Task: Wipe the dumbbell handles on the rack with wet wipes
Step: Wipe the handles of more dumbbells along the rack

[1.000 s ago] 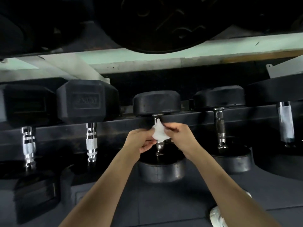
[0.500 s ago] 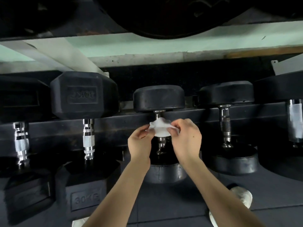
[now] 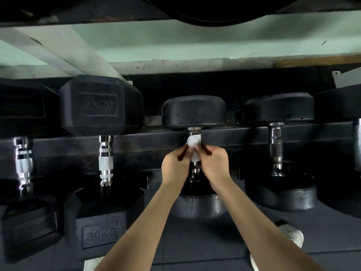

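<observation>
Open gaps beside the middle handle [image 3: 195, 170]; rubber heads [image 3: 193, 112] above and below, rack rail [image 3: 146, 147] behind.

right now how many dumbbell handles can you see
5 handles: far-left handle, 30KG handle, middle handle under the wipe, next handle, edge handle, partly cut off.

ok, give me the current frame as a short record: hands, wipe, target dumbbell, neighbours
view: head camera, looking down at a dumbbell rack
left hand: pinches the wet wipe
right hand: pinches the same wipe from the other side
wet wipe: white, bunched around the target's handle
target: middle round-head dumbbell, chrome showing above and below the wipe
left neighbour: hex dumbbell marked 30KG, handle bare
right neighbour: round-head dumbbell, handle bare
rack rail: black, crosses behind the handles in this view
</observation>
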Motion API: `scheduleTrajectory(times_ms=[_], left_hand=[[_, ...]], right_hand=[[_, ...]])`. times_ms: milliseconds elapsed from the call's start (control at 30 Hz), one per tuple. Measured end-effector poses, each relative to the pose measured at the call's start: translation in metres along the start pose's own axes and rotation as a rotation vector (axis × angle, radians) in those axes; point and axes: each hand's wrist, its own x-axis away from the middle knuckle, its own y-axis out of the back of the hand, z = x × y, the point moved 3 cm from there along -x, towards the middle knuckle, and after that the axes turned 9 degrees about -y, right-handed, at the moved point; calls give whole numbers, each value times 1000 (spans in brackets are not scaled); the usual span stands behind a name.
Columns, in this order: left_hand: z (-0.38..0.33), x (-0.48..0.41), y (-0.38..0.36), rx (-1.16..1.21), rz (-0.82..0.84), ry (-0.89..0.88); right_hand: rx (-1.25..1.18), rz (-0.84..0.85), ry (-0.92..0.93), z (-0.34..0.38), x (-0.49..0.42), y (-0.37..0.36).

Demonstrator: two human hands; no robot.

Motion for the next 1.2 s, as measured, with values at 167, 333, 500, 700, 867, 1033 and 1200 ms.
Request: scheduleTrajectory(times_ms=[167,333,500,700,867,1033,1200], left_hand=[[-13,-17,-6,341,-18,118],[-11,-22,-1,278,10,147],[-16,-26,3,233,84,118],[-15,-35,5,65,100,28],[-10,-34,14,-230,249,-5],[-23,-45,6,41,144,-77],[-6,-36,13,-152,274,-35]], right_hand=[[-227,-5,-9,18,-13,-7],[-119,13,35,17,-10,2],[-138,21,14,25,-13,4],[-155,56,65,24,-15,6],[-65,67,1,6,-8,10],[-105,54,89,33,-27,6],[96,125,93,9,-21,14]])
